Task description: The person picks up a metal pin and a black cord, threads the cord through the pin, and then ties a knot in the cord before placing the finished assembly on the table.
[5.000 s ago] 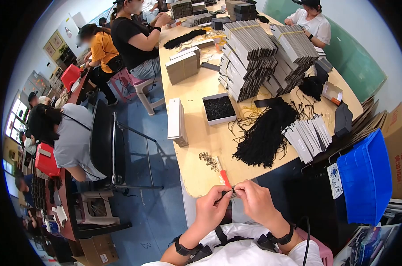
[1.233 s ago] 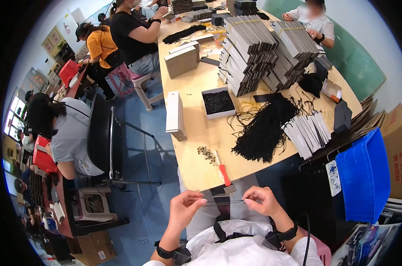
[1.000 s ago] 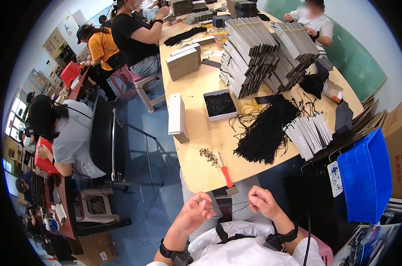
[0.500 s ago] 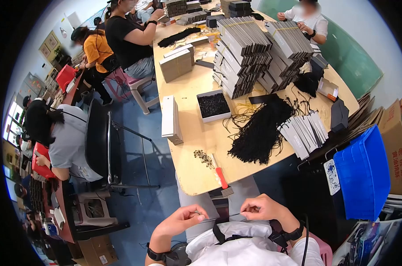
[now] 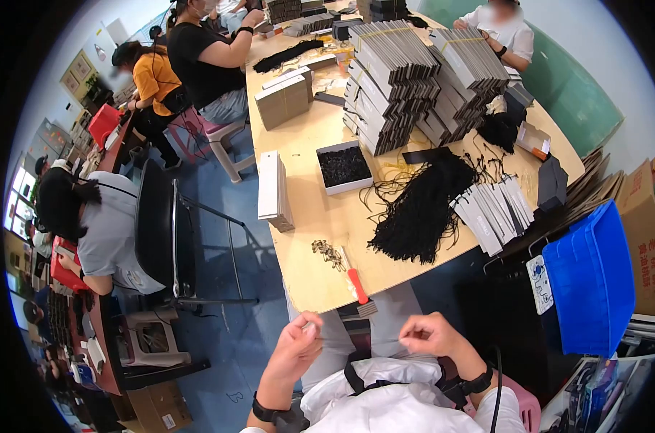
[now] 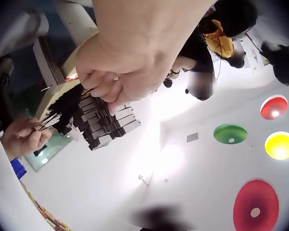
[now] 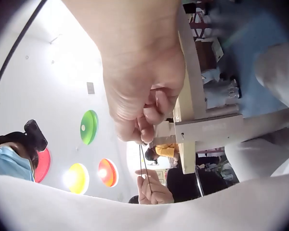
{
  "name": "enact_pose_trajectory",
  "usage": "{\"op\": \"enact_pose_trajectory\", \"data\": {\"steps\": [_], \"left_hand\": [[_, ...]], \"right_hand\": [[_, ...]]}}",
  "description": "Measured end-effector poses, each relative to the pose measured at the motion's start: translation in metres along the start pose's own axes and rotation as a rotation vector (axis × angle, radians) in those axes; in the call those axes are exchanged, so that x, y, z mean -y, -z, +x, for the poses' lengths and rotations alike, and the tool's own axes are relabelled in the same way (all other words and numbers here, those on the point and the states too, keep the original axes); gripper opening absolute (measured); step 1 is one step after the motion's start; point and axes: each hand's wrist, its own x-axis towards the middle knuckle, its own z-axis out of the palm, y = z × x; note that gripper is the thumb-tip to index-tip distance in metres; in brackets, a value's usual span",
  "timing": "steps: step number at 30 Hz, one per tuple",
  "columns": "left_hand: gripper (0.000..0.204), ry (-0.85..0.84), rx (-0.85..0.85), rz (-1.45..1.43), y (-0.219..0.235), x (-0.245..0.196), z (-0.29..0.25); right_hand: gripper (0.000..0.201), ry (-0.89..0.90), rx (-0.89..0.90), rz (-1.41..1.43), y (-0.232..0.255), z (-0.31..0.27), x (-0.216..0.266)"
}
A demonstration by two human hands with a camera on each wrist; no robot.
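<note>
Two thin, dark strands [image 7: 145,164] stretch between left hand [image 5: 297,346] and right hand [image 5: 436,336].

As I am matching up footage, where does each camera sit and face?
Head: worn on the head, facing forward and down over the table; shows left hand, right hand, legs.
Left wrist: looks past the left hand towards the right hand and coloured ceiling discs.
Right wrist: looks past the right hand along dark cord to the left hand.
Shared: both wrist views show both hands and discs.
</note>
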Motion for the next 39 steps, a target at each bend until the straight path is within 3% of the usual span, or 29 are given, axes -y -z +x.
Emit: {"op": "enact_pose_trajectory", "data": {"steps": [2,4,6,8,10,12,13,15,30,37,39], "left_hand": [[0.018,-0.047,-0.033,0.099,-0.004,0.013,0.009],[0.016,-0.043,-0.117,0.507,-0.011,0.025,0.017],[0.014,-0.002,-0.106,0.508,-0.007,0.039,0.022],[0.018,-0.095,-0.143,0.719,-0.010,0.049,0.026],[0.016,-0.160,-0.138,0.733,-0.011,0.055,0.031],[0.014,-0.501,-0.232,1.178,-0.015,0.057,0.036],[0.014,-0.505,-0.225,1.181,-0.017,0.057,0.037],[0.020,-0.904,-0.247,1.539,-0.020,0.056,0.038],[0.032,-1.176,-0.253,1.680,-0.009,0.059,0.048],[0.032,-1.177,-0.244,1.691,-0.009,0.059,0.046],[0.033,-1.120,-0.308,1.712,-0.015,0.060,0.043]], "right_hand": [[0.005,-0.098,-0.127,0.021,0.013,-0.004,-0.019],[0.006,-0.161,-0.202,0.017,0.025,-0.008,-0.034],[0.007,-0.173,-0.263,-0.009,0.032,-0.011,-0.049],[0.007,-0.179,-0.303,0.008,0.031,-0.009,-0.065],[0.008,-0.185,-0.349,0.028,0.028,-0.007,-0.085],[0.009,-0.238,-0.354,-0.015,0.023,-0.003,-0.104],[0.008,-0.271,-0.345,-0.132,0.023,-0.001,-0.111],[0.008,-0.267,-0.311,-0.089,0.021,-0.003,-0.132],[0.015,-0.264,-0.260,0.034,0.009,-0.011,-0.147],[0.011,-0.286,-0.290,0.050,0.008,-0.011,-0.151],[0.013,-0.311,-0.268,0.039,0.008,-0.012,-0.152]]}}
